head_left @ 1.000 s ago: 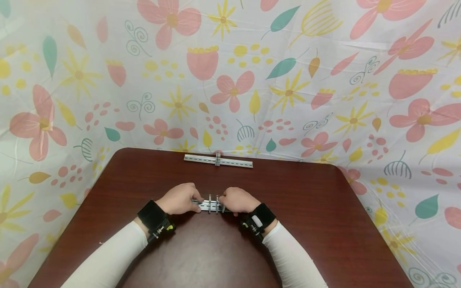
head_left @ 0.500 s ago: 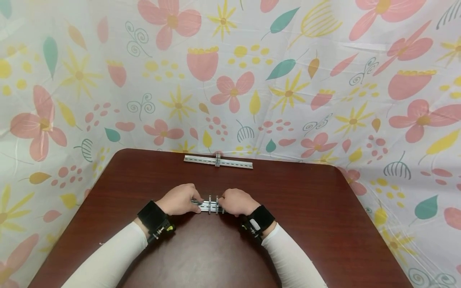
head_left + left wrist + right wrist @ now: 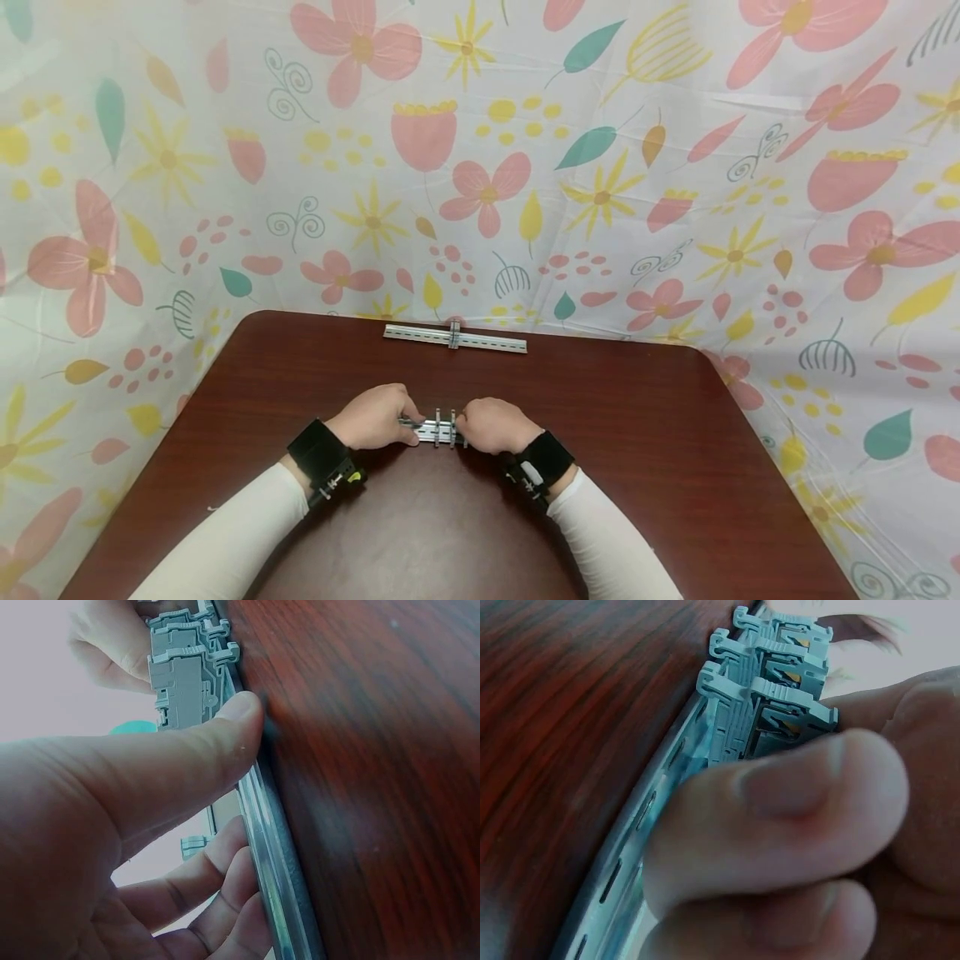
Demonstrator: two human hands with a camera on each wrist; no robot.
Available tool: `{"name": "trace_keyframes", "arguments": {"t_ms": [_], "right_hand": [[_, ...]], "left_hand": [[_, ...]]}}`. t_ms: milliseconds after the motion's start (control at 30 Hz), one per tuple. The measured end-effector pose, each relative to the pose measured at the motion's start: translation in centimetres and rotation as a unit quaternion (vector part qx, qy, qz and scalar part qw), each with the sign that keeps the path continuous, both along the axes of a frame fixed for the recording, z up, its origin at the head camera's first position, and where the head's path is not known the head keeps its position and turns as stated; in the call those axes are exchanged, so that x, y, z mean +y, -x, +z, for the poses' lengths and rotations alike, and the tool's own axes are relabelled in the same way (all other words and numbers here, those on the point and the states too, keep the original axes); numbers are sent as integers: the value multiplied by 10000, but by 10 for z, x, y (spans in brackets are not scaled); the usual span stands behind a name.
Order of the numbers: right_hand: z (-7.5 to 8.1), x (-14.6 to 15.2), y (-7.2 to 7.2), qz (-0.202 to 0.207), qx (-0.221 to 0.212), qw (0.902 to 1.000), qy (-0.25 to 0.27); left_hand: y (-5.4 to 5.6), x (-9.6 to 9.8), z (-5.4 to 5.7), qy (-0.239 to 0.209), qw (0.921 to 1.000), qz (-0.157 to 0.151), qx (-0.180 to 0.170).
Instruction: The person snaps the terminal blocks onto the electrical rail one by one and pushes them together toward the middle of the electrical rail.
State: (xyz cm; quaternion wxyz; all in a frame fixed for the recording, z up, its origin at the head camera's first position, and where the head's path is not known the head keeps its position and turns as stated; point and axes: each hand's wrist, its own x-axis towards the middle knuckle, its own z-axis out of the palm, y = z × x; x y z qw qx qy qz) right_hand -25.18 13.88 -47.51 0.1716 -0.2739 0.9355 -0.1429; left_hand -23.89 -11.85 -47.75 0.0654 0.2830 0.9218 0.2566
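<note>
A short slotted metal DIN rail (image 3: 426, 432) lies near the middle of the table, running crosswise between the two hands. My left hand (image 3: 377, 417) grips its left part, the thumb along one edge and the fingers curled at the opposite side. Three narrow grey terminal blocks (image 3: 184, 686) stand upright on the rail in a row, with gaps between them. At the right, my right hand (image 3: 497, 425) pinches the rightmost terminal block (image 3: 731, 716), its curled fingers covering the block's lower part. The thumb is mostly hidden. Beyond that hand, the rail (image 3: 622, 870) continues with open slots.
A longer DIN rail (image 3: 491, 341) lies near the table's back edge, with a terminal block cluster (image 3: 454, 333) at its middle. The dark red-brown table (image 3: 615, 450) ends at a white flowered curtain (image 3: 480, 100). Black camera straps (image 3: 318, 454) circle both wrists.
The right hand has shifted slightly, its fingers drawn in more closely at the rightmost terminal block. The left hand and the rail stay in place.
</note>
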Motion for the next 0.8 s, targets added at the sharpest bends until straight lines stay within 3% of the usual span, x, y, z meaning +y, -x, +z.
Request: {"name": "trace_keyframes", "arguments": {"t_ms": [100,133,233,367,467,600,800], "right_hand": [[-3,1,0,34,131,9999,-19],[6,-3,-6,-57,47,10000,-43],[-14,0,3,-26,327,9992,-233],[-54,9,21,23,627,9977,-258],[-35,4,9,-121,513,9985,-112],[5,-4,-15,-487,152,9987,80],[5,3,-12,-540,-196,9976,391]], "left_hand": [[-1,0,1,-22,10000,5,-13],[-1,1,1,-25,10000,16,-21],[0,1,1,-36,10000,35,-33],[1,1,0,-8,10000,18,-6],[2,0,-1,4,10000,-8,-15],[1,0,0,16,10000,-28,-44],[-2,2,1,166,9998,-122,27]]}}
